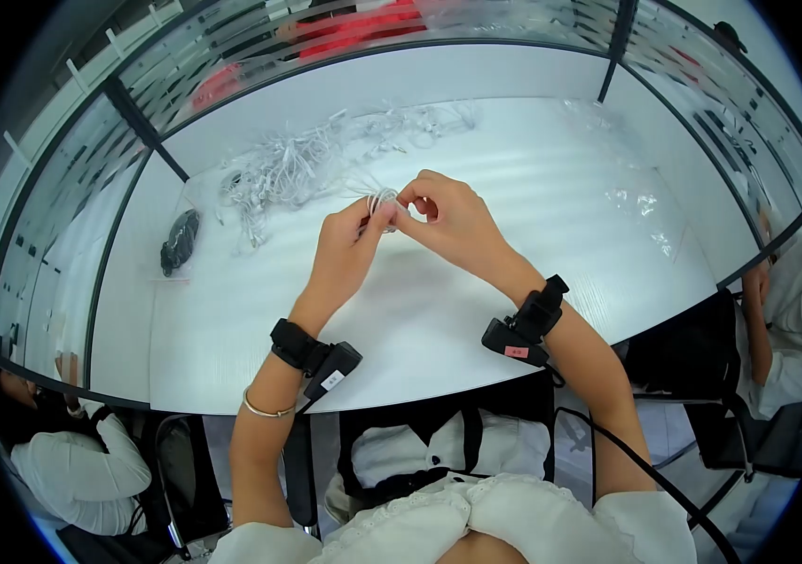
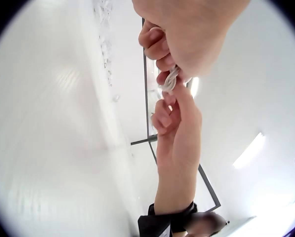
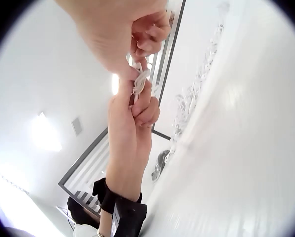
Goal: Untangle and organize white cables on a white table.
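A small coil of white cable (image 1: 381, 198) is held up between both hands above the desk. My left hand (image 1: 343, 246) grips the coil, thumb and curled fingers around its lower part. My right hand (image 1: 457, 224) meets it from the other side, thumb and index finger pinching the cable. Seen from the left wrist, the bundled strands (image 2: 171, 80) show between the two sets of fingertips. In the right wrist view the looped cable (image 3: 140, 83) crosses the left fingers, and part of it is hidden by the thumbs.
A tangled heap of white cables (image 1: 283, 169) lies along the back left of the white desk (image 1: 439, 320). A bundle in dark wrapping (image 1: 180, 242) sits at the left. Clear plastic bags (image 1: 641, 202) lie at the right. Low partitions (image 1: 392, 75) enclose the desk, with people seated on either side.
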`<state>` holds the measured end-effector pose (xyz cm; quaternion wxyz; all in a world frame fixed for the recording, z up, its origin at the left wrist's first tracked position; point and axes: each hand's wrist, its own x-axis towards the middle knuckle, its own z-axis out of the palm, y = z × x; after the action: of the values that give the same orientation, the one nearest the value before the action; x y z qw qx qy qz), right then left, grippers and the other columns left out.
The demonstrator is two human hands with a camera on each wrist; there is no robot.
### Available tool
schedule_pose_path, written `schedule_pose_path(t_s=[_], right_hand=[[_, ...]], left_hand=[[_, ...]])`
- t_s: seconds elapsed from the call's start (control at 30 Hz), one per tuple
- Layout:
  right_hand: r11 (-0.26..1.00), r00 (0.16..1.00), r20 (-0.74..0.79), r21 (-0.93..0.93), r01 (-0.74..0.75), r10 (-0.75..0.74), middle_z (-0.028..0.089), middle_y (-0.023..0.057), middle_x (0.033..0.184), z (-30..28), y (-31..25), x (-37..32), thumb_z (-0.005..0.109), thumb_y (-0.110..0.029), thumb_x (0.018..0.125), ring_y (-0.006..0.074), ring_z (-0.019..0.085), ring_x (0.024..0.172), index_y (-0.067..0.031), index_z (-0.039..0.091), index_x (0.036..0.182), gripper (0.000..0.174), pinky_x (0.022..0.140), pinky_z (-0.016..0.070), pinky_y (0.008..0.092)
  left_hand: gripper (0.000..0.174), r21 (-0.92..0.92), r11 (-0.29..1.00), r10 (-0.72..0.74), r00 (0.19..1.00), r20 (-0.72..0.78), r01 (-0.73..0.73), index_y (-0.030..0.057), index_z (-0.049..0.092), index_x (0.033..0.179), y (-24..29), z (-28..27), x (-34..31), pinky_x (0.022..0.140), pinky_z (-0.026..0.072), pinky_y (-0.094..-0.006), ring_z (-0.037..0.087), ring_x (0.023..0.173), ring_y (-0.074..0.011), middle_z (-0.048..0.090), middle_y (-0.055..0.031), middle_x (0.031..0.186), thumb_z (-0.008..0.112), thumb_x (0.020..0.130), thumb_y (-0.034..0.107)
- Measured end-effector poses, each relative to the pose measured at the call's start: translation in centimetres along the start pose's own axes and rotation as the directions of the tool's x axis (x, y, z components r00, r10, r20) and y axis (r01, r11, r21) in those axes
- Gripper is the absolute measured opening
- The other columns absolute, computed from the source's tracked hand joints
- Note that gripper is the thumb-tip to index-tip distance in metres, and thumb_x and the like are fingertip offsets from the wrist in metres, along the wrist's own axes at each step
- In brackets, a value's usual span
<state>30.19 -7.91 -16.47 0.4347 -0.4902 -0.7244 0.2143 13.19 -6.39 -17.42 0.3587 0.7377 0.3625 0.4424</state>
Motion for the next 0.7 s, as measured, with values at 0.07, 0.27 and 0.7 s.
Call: schedule_pose_path(t_s=[0.07, 0.27, 0.7], right_hand=[[0.998, 0.996, -0.069, -0.032, 0.057, -0.059, 0.054, 0.0023, 0.074, 0.5, -0.2, 0.3, 0.067, -0.026, 0.079, 0.0168, 0.051, 0.060, -0.0068, 0.060, 0.079, 0.021, 0.054, 0.0408, 0.0300], [0.986, 0.986, -0.142, 0.130, 0.106, -0.087, 0.046, -0.0008, 0.067, 1.3, -1.4, 0.1, 0.069, -0.013, 0.080, 0.0073, 0.040, 0.054, -0.0042, 0.058, 0.081, 0.014, 0.049, 0.0325, 0.0231], [0.961, 0.977, -0.144, 0.207, 0.184, -0.156, 0.051, 0.0003, 0.065, 1.9, -0.2, 0.2, 0.066, -0.013, 0.083, 0.0059, 0.040, 0.050, -0.0010, 0.057, 0.084, 0.015, 0.047, 0.0311, 0.0214]], left_hand=[[0.033, 0.010, 1.000, 0.006, 0.998, -0.068, -0.005, -0.0030, 0.064, 0.091, 0.3, 0.1, 0.2, 0.064, 0.0448, -0.0257, 0.057, 0.065, -0.0125, 0.066, -0.0095, 0.073, 0.049, 0.098, 0.026], [0.041, 0.001, 1.000, -0.008, 0.974, -0.227, 0.009, -0.0034, 0.063, 0.087, -0.2, 0.6, 0.2, 0.061, 0.0450, -0.0283, 0.056, 0.063, -0.0130, 0.065, -0.0109, 0.071, 0.045, 0.100, 0.031], [0.044, -0.386, 0.912, -0.219, 0.962, -0.165, 0.141, 0.0010, 0.056, 0.072, 0.4, 1.1, 0.3, 0.052, 0.0321, -0.0236, 0.036, 0.057, -0.0065, 0.048, 0.0013, 0.065, 0.043, 0.100, 0.033]])
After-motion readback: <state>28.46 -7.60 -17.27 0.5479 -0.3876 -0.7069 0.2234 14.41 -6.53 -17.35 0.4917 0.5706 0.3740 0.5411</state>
